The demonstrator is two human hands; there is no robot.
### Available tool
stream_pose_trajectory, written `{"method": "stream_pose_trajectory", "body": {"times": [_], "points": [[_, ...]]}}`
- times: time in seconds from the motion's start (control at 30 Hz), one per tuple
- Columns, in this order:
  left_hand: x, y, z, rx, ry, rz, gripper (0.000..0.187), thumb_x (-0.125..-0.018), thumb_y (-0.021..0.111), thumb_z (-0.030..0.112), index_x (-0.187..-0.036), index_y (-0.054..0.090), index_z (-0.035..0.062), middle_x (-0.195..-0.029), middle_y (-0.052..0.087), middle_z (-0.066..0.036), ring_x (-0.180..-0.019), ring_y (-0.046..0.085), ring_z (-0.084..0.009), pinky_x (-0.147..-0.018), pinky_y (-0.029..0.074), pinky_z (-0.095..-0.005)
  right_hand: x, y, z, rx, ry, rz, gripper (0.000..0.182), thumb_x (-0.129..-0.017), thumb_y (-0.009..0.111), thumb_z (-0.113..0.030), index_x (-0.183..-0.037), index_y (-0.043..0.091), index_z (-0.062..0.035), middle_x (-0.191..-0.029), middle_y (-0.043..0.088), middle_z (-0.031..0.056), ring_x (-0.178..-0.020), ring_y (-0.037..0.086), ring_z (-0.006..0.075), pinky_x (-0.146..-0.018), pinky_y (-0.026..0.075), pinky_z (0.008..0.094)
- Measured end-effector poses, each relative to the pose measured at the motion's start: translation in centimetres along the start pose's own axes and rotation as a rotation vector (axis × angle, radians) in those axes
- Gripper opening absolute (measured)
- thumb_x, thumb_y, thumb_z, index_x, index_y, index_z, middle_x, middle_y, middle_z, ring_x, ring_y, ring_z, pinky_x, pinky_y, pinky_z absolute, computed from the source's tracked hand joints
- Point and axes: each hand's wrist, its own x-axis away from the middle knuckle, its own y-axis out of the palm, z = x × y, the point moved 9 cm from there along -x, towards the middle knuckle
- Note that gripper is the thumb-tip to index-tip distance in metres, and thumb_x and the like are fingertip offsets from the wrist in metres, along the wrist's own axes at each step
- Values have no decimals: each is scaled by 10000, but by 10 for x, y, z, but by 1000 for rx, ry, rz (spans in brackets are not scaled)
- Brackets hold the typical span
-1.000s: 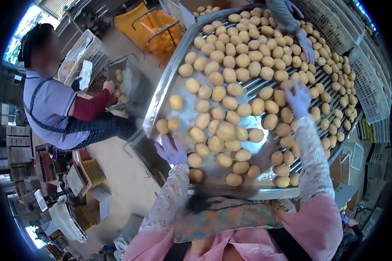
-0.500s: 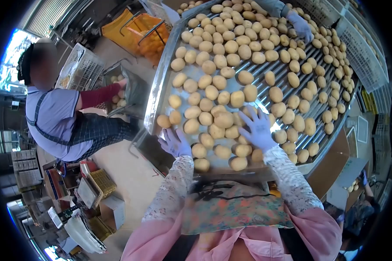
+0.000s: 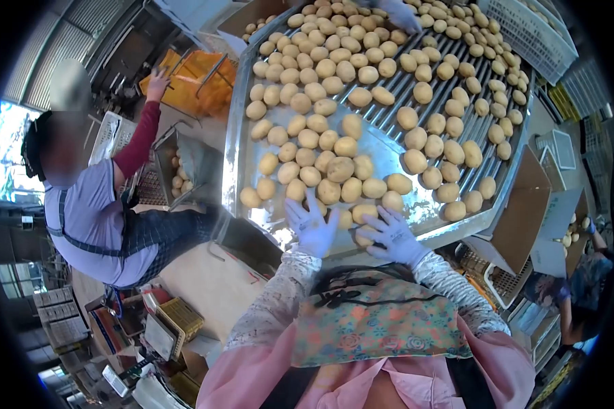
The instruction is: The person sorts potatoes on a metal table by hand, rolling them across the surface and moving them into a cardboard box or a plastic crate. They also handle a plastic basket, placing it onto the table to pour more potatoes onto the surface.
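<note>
My left hand (image 3: 312, 228), in a pale lilac glove, is open at the near side of a metal sorting table (image 3: 233, 146). Its spread fingers reach the near edge of a cluster of potatoes (image 3: 310, 158). Close by on the right, my right hand (image 3: 397, 237) wears the same kind of glove, fingers apart. Those fingers lie against a potato (image 3: 365, 236) at the table's front edge, partly covering it. Neither hand is closed around anything. More potatoes (image 3: 451, 170) lie scattered over the metal rollers (image 3: 389, 129) on the right.
Another person's gloved hand (image 3: 404, 15) is among potatoes at the far end. To the left, a person (image 3: 89, 218) stands with one arm raised beside a grey-lined container (image 3: 198, 163) of potatoes. A cardboard box (image 3: 518, 211) and a white crate (image 3: 532, 34) border the right side.
My left hand has moved right, closer to my right hand, and potatoes near the front edge have shifted. The person at left has lifted an arm from the container. The view has turned slightly.
</note>
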Motion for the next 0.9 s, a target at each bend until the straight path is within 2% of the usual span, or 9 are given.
{"method": "stream_pose_trajectory", "body": {"times": [0.1,0.2,0.37,0.47,0.67,0.77,0.83,0.87,0.9], "points": [[-37,-9,-4,-113,211,212,891,-923,616,555,-1584,308,43,-1579,296,-333,-1415,288,-571,-1145,177,-726,25,-8,47,-259,112,78,322,-842,724,-212,-1156,716,-144,-1275,659,119,-1137,625,335,-1039,450,440],[-55,18,35,237,323,44,856,-926,632,528,-1570,338,46,-1604,312,-286,-1474,254,-522,-1156,214,-686,29,-37,53,-185,166,55,311,-824,718,-178,-1131,723,-126,-1241,673,113,-1103,629,314,-1014,451,410],[13,36,115,107,663,-63,837,-896,649,505,-1563,386,73,-1617,359,-176,-1497,301,-423,-1212,175,-624,37,-52,83,19,232,238,576,-808,707,-376,-1340,630,-171,-1395,560,163,-1210,542,399,-1058,380,554],[21,35,77,121,730,-144,806,-911,641,478,-1560,388,72,-1618,369,-134,-1486,302,-449,-1217,155,-616,28,-35,77,99,225,88,654,-778,732,-413,-1397,606,-245,-1450,513,174,-1299,467,456,-1095,354,581],[-9,11,13,-59,286,7,771,-951,605,436,-1561,364,31,-1571,334,-320,-1473,271,-516,-1192,158,-648,-13,12,47,8,195,43,616,-759,769,-430,-1355,634,-353,-1516,443,156,-1365,393,499,-1138,328,605],[8,29,54,-11,451,8,752,-948,621,423,-1536,387,17,-1562,371,-283,-1467,289,-504,-1199,171,-625,-29,-21,49,-93,-69,189,456,-744,769,-265,-1194,698,-230,-1278,639,116,-1132,607,420,-939,527,515],[3,21,61,134,537,-56,702,-938,637,399,-1493,440,17,-1536,412,-263,-1436,348,-480,-1189,218,-600,-15,-19,90,-226,-187,2,336,-779,722,-197,-1111,699,-154,-1167,690,77,-991,671,340,-832,555,485],[3,15,68,281,628,-128,654,-927,653,375,-1450,492,17,-1511,454,-242,-1405,407,-456,-1178,265,-574,-14,-61,93,66,-269,195,260,-800,692,-178,-1050,687,-109,-1100,719,36,-874,696,288,-732,562,453],[-9,-4,66,282,732,-50,527,-902,678,303,-1330,584,11,-1417,544,-206,-1301,515,-401,-1095,379,-543,-12,-67,147,-168,73,159,295,-838,687,-210,-1111,694,-100,-1216,690,83,-1005,673,330,-841,544,458]]}}
